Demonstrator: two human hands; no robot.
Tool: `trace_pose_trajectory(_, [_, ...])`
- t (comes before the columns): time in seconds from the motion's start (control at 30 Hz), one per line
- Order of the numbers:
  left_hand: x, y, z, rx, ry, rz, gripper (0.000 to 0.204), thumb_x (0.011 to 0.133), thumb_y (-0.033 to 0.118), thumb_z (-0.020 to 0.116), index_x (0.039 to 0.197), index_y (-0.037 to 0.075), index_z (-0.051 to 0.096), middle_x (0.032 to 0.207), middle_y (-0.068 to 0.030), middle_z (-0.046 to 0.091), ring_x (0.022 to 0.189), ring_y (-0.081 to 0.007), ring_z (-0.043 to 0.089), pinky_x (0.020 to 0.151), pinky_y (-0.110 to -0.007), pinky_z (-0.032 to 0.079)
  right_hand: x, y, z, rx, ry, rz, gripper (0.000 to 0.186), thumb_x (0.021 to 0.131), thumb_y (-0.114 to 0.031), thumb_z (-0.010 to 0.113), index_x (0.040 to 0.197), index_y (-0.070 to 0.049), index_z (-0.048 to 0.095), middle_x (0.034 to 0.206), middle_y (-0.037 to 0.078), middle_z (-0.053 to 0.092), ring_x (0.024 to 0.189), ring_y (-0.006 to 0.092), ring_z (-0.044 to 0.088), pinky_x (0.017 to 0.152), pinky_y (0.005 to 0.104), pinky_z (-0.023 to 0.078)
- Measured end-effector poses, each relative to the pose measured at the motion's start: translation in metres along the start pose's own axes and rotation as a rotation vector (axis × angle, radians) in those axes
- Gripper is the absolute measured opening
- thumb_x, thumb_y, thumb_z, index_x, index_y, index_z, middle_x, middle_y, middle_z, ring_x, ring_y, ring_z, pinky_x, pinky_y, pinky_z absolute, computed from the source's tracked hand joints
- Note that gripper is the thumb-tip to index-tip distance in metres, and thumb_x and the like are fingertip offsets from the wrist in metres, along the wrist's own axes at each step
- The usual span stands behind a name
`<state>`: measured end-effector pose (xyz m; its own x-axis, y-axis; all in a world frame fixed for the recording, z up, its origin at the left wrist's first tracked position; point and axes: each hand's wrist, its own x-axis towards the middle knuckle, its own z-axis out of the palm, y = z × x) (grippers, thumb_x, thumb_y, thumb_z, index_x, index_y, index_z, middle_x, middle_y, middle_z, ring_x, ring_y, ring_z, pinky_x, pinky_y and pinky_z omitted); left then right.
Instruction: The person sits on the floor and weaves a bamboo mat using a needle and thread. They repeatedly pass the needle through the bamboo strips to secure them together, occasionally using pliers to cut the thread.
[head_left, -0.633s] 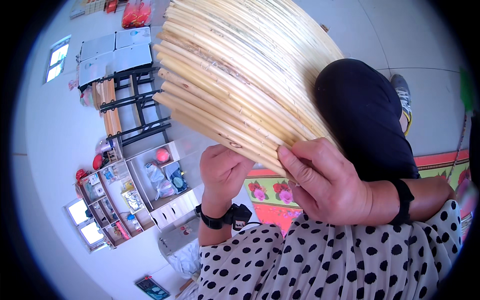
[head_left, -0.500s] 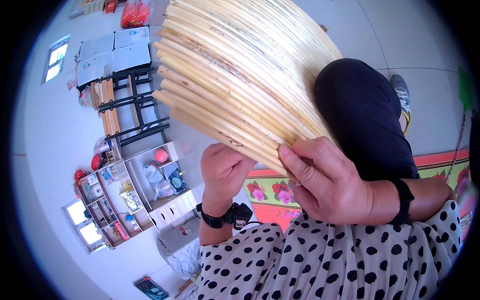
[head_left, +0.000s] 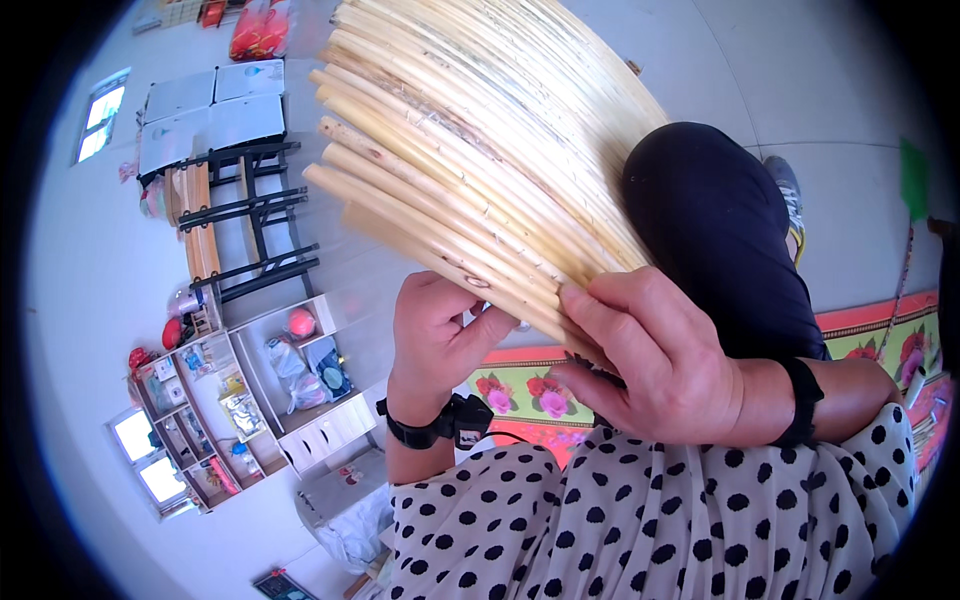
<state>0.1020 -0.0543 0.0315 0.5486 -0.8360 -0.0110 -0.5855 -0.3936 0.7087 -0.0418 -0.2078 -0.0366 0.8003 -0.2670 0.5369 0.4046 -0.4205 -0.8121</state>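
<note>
A mat of pale yellow stalks [head_left: 480, 150], laid side by side and joined with small stitches, fans out from my hands toward the top of the view. My right hand [head_left: 665, 360] is closed on its near edge, thumb and fingers around the outermost stalks. Below the stalk ends on the left, my left hand [head_left: 440, 335] curls up against the underside of the same edge. Its thumb shows, while most of its fingers are hidden behind the mat. Black bands circle both wrists.
My bent knee [head_left: 705, 200] in dark trousers touches the mat's right side. Beneath me lies a flowered cloth [head_left: 535, 395]. Over on the left stand an open shelf unit [head_left: 230, 390], black metal frames [head_left: 250, 215] and white panels [head_left: 215, 110]. A green thing [head_left: 912, 180] is at the far right.
The view has shifted slightly. My left thumb has moved away from its fingers, opening a gap below the mat's edge. My right hand keeps its hold with its lower fingers slightly looser.
</note>
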Motion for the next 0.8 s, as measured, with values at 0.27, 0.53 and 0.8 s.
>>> trace_pose_trajectory(0.27, [0.000,-0.001,0.000,-0.329,-0.105,-0.200,0.012,0.084,-0.002,0.057,0.089,-0.002,0.068,0.065,-0.0061,0.063,0.058,-0.0106,0.060,0.056,-0.024,0.046,0.008,-0.009,0.012,-0.185,0.079,0.043,0.044,0.067,-0.015,0.082,0.099,0.002,0.058,0.088,0.012,0.054,0.067,0.0242,0.060,0.052,0.0317,0.051])
trace_pose_trajectory(0.53, [0.011,-0.013,0.001,-0.430,-0.175,-0.157,0.014,0.082,-0.007,0.062,0.094,-0.003,0.068,0.079,-0.0055,0.066,0.068,-0.0090,0.058,0.061,-0.023,0.046,0.012,-0.005,0.027,-0.453,0.092,0.071,0.031,0.070,-0.014,0.081,0.083,-0.004,0.054,0.071,0.007,0.049,0.052,0.0211,0.054,0.043,0.0307,0.046])
trace_pose_trajectory(0.8, [0.009,-0.030,0.006,-0.604,-0.247,-0.167,0.012,0.084,-0.007,0.061,0.094,-0.003,0.065,0.079,-0.0062,0.065,0.067,-0.0095,0.057,0.061,-0.024,0.046,0.016,-0.009,0.038,-0.636,0.119,0.036,0.026,0.071,-0.013,0.077,0.075,-0.006,0.052,0.065,0.005,0.047,0.047,0.0203,0.052,0.041,0.0301,0.045])
